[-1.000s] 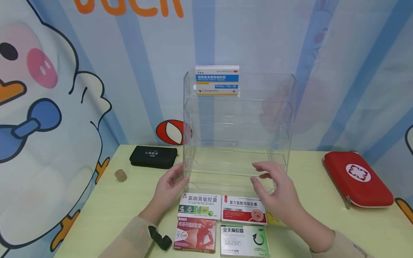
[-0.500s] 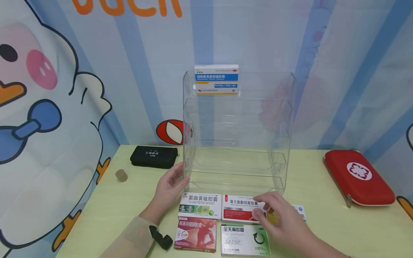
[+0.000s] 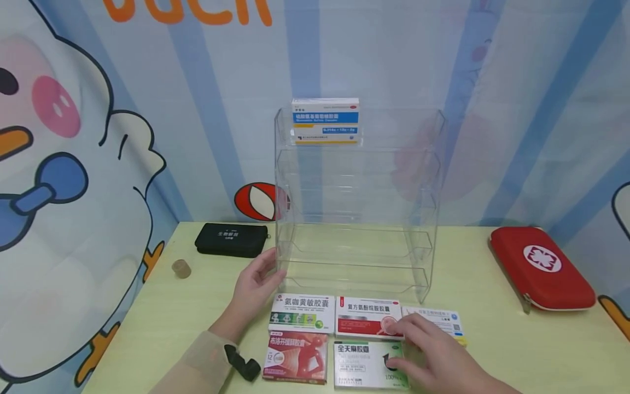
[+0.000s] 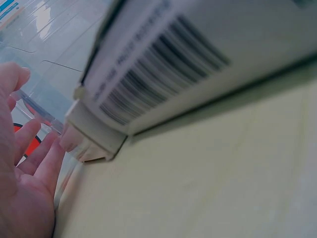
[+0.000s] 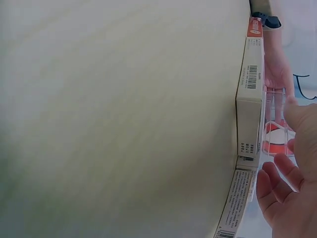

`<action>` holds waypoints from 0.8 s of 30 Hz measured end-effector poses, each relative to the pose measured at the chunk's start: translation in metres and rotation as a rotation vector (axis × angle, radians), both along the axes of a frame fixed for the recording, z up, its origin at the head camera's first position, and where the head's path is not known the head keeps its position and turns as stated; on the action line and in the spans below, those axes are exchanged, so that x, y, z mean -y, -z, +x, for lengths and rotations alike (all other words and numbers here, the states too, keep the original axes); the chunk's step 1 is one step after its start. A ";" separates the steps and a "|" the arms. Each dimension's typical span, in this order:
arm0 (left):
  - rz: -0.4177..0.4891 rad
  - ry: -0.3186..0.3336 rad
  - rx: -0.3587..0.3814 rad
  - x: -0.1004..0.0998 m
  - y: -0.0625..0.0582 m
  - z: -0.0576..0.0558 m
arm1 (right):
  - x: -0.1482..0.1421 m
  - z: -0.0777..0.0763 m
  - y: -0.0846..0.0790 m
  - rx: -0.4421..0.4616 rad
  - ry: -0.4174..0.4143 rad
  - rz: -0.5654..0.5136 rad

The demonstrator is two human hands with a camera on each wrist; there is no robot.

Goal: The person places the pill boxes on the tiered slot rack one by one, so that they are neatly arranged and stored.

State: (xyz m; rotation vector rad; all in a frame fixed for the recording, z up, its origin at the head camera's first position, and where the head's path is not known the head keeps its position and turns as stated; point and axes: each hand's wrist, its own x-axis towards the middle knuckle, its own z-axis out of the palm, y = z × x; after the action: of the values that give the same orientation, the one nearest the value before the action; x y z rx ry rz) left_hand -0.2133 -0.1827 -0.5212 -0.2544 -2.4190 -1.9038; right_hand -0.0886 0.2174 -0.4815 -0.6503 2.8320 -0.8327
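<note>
My left hand (image 3: 253, 285) rests against the left side of a clear plastic tiered display rack (image 3: 356, 267), its fingers fairly straight in the left wrist view. Over the front right medicine boxes is my right hand (image 3: 440, 353), thumb and fingers apart with nothing between them. Beneath it lie a white-and-green box (image 3: 361, 377) and a red-and-white box (image 3: 364, 317). A white box with blue and yellow (image 3: 438, 318) is partly hidden behind that hand. Further left are another white-and-green box (image 3: 302, 313) and a pinkish-red box (image 3: 294, 357). One blue-and-white medicine box (image 3: 326, 121) stands in the rack's top tier.
A black zip case (image 3: 231, 239) and a small brown cylinder (image 3: 181, 268) lie left of the rack. On the right is a red zip case (image 3: 543, 268) with a white emblem. A printed cloth backdrop (image 3: 221, 109) hangs behind the table (image 3: 517, 350).
My right hand has moved from the rack's lower right down toward me, over the boxes. The white box at the right now shows more. My left hand stays at the rack's side.
</note>
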 end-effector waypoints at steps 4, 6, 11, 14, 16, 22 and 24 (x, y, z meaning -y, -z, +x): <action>-0.002 -0.001 0.003 -0.001 -0.001 0.001 | -0.003 0.000 0.005 0.043 -0.023 0.001; -0.003 -0.001 0.002 -0.001 -0.002 0.001 | -0.004 0.000 0.008 0.073 -0.027 -0.002; -0.008 -0.001 0.005 -0.001 -0.002 0.001 | -0.004 0.003 0.014 0.117 -0.038 -0.020; -0.009 -0.006 0.011 -0.001 -0.002 0.001 | -0.004 0.003 0.015 0.102 -0.051 -0.040; -0.007 -0.010 0.014 -0.001 -0.002 0.000 | -0.004 0.004 0.016 0.119 -0.052 -0.057; -0.007 -0.008 0.027 -0.001 -0.001 0.000 | -0.006 0.005 0.019 0.238 -0.022 -0.070; -0.008 -0.010 0.031 -0.001 -0.001 0.000 | -0.007 0.004 0.020 0.260 -0.015 -0.066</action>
State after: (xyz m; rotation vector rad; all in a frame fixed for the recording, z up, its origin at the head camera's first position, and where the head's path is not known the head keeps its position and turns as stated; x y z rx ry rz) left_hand -0.2133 -0.1814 -0.5205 -0.2149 -2.4432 -1.9089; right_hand -0.0842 0.2242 -0.5010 -0.5272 2.5747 -0.9364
